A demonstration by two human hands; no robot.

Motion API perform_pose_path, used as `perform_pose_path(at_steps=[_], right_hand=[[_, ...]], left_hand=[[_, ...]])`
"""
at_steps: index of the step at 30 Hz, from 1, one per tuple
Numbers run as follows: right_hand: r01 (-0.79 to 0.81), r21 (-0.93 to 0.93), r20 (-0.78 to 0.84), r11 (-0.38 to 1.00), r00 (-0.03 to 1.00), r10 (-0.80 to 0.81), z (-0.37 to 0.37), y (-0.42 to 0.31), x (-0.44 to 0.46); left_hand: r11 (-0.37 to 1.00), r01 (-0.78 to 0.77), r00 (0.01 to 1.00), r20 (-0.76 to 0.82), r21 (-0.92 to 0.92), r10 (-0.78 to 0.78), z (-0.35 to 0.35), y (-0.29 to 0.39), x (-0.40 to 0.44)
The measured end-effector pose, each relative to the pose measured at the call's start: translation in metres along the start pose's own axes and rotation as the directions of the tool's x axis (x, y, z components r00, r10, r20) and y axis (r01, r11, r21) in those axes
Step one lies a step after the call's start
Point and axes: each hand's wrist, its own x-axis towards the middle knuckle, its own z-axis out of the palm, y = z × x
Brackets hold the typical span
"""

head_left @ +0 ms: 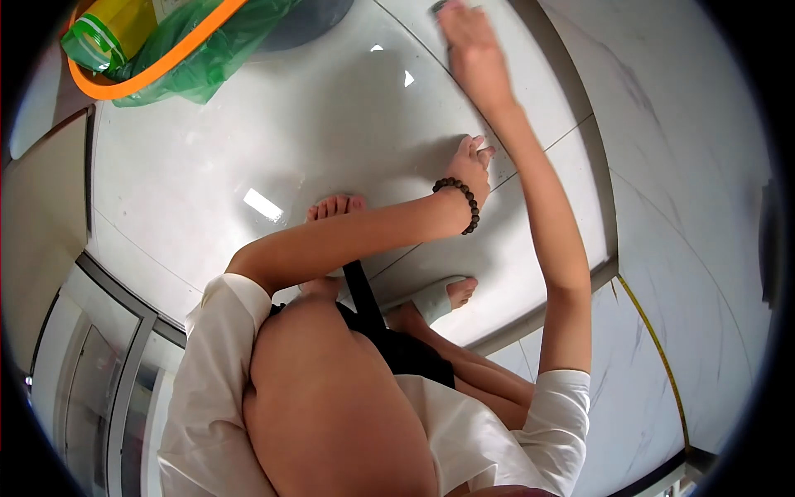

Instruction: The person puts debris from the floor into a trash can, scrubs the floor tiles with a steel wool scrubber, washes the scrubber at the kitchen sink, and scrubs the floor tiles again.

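Note:
My left hand [470, 172], with a dark beaded bracelet [472, 199] at its wrist, is low over the shiny pale floor tiles [356, 116]. Its visible fingers are a little apart, and I see nothing between them. Farther forward, near the top edge, my right hand [476, 56] reaches out along the tiles with its fingers curled closed. A small dark bit shows at its fingertips, cut off by the frame and too unclear to name.
An orange-rimmed bin [149, 87] with a green plastic bag [207, 70] stands at upper left, a yellow and green packet [103, 41] inside. A dark baseboard [609, 195] runs along the marbled wall [679, 166] at right. My bare feet [335, 205] are on the floor.

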Motion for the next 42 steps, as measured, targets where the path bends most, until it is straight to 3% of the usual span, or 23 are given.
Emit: perform_pose_path(at_steps=[2, 3, 4, 5, 7, 8, 10, 12, 14, 16, 18, 19, 20, 22, 24, 30, 33, 35, 38, 42], right_hand=[[0.152, 0.042, 0.042, 0.987, 0.987, -0.154, 0.004, -0.032, -0.009], [0.157, 0.039, 0.038, 0.987, 0.987, -0.158, 0.001, -0.031, -0.007], [0.146, 0.004, 0.042, 0.989, 0.988, -0.146, -0.003, -0.025, -0.006], [0.135, -0.029, 0.042, 0.990, 0.990, -0.133, -0.004, -0.017, -0.006], [-0.014, -0.151, -0.047, 0.988, 0.999, 0.007, -0.021, 0.020, 0.005], [-0.108, -0.183, -0.060, 0.977, 0.993, 0.098, -0.034, 0.029, 0.010], [-0.107, -0.198, -0.043, 0.974, 0.994, 0.100, -0.035, 0.030, 0.005], [-0.059, -0.135, -0.025, 0.989, 0.998, 0.057, -0.025, 0.014, -0.003], [0.114, -0.145, 0.006, 0.983, 0.993, -0.114, -0.018, -0.015, -0.013], [0.108, -0.163, -0.017, 0.981, 0.993, -0.113, -0.025, -0.006, -0.009], [-0.081, -0.297, -0.123, 0.951, 0.991, 0.046, -0.036, 0.030, 0.000], [-0.314, -0.239, -0.001, 0.919, 0.946, 0.324, -0.044, 0.036, -0.003], [-0.321, -0.240, -0.006, 0.916, 0.944, 0.329, -0.043, 0.037, -0.005], [-0.029, -0.296, -0.091, 0.955, 0.996, 0.003, -0.039, 0.038, -0.005], [0.057, -0.235, 0.040, 0.970, 0.998, -0.049, -0.025, 0.003, -0.016], [-0.045, -0.378, 0.010, 0.925, 0.999, 0.052, -0.027, 0.028, 0.010], [-0.039, -0.353, 0.046, 0.935, 0.997, 0.059, -0.035, 0.015, 0.000], [-0.034, -0.283, 0.137, 0.958, 0.988, 0.075, -0.048, 0.002, -0.017], [-0.018, -0.320, 0.224, 0.947, 0.970, 0.094, -0.058, -0.005, -0.024], [-0.006, -0.381, 0.143, 0.925, 0.988, 0.065, -0.037, 0.015, 0.006]], left_hand=[[1.000, -0.013, 0.999, 0.050, -0.001, 0.013, -0.009, -0.004, 0.001], [0.999, -0.031, 0.994, 0.108, -0.009, 0.032, -0.012, -0.005, 0.001], [1.000, -0.027, 0.994, 0.104, -0.004, 0.027, -0.003, 0.000, 0.006], [0.998, 0.026, 1.000, 0.003, -0.065, -0.026, 0.009, 0.003, 0.010], [0.989, 0.076, 0.992, -0.087, -0.130, -0.088, 0.024, 0.006, 0.014], [0.997, 0.049, 0.994, -0.096, -0.068, -0.055, 0.016, 0.002, 0.005], [1.000, 0.020, 0.994, -0.108, 0.001, -0.019, 0.009, -0.001, -0.001], [1.000, 0.022, 0.992, -0.120, -0.013, -0.024, 0.017, 0.001, 0.005], [0.998, 0.036, 0.996, -0.081, -0.049, -0.040, 0.023, 0.005, 0.016], [0.996, 0.058, 0.997, -0.038, -0.073, -0.060, 0.024, 0.008, 0.019], [0.999, 0.038, 0.997, -0.064, 0.016, -0.037, 0.011, 0.002, 0.003], [0.999, 0.033, 0.998, -0.059, 0.022, -0.031, 0.008, 0.001, -0.001], [1.000, 0.004, 0.999, -0.045, 0.025, -0.003, 0.004, -0.001, -0.004], [0.999, -0.024, 0.999, -0.046, 0.035, 0.026, -0.001, -0.006, -0.003], [0.999, -0.029, 1.000, 0.007, 0.045, 0.029, -0.001, -0.003, -0.001], [0.999, 0.009, 0.999, -0.043, 0.053, -0.006, 0.011, 0.002, 0.001], [1.000, 0.011, 0.998, -0.059, 0.021, -0.010, 0.010, -0.001, 0.002], [0.999, 0.010, 1.000, -0.029, 0.034, -0.009, 0.004, -0.002, 0.000], [1.000, 0.019, 1.000, 0.020, -0.022, -0.018, 0.000, -0.001, 0.002], [0.998, -0.008, 0.997, 0.077, 0.064, 0.003, -0.011, -0.003, -0.005]])
